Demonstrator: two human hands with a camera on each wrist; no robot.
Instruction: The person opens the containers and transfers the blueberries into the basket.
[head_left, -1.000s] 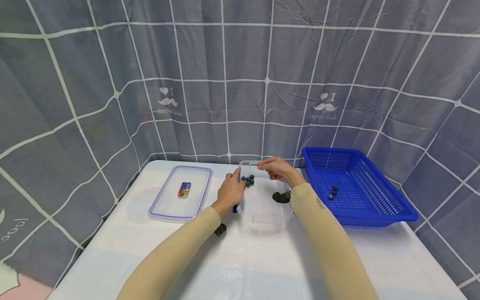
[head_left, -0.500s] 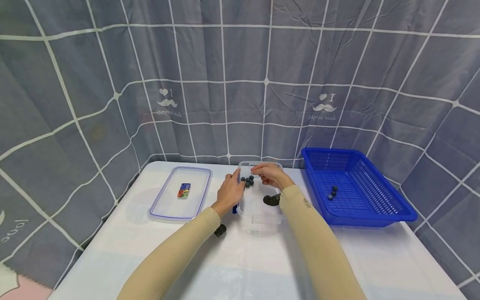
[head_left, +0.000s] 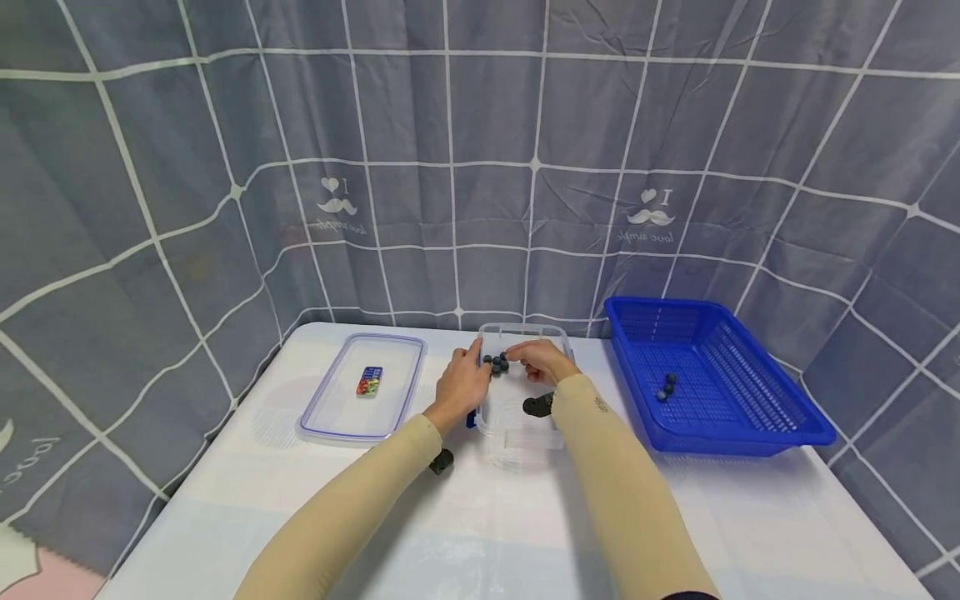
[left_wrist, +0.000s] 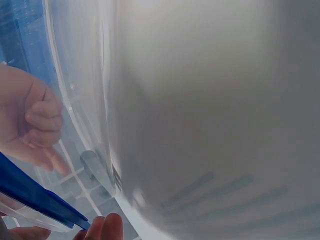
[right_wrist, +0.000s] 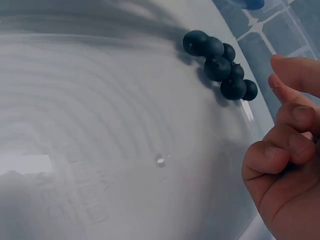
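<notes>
Saw two tan sleeves (head_left: 352, 500) nearest, stretched over the pale worktop (head_left: 465, 533). Found the left hand (head_left: 461, 383) clamped on the left wall of a clear plastic container (head_left: 517, 417), fingers beside a blue latch flap (left_wrist: 40, 192). Read that as bracing, probably to stop a light box sliding.

Found the right hand (head_left: 543, 360) inside the container outline, well clear of the left hand. Saw forefinger pointed toward a cluster of blueberries (right_wrist: 218, 68), remaining fingers curled in. Noted a slight gap between thumb and forefinger tips in the right wrist view; couldn't tell about anything tucked in the palm. Couldn't confirm contact with the cluster either. Likely angled low like that for fine fingertip handling of small round fruit.

Located the cluster toward the container's far left, mostly touching, presumably gathered there for tidiness or against rolling.

Spotted the lid (head_left: 401, 358) lying flat to the left, product label (head_left: 369, 381) on it, likely parked there to leave the container top free. Spotted a blue slotted basket (head_left: 750, 440) on the right-hand side, probably for short reach; counted three loose blueberries (head_left: 668, 388) on its floor.

Saw a grey grid curtain (head_left: 487, 125) behind everything, presumably as backdrop.
</notes>
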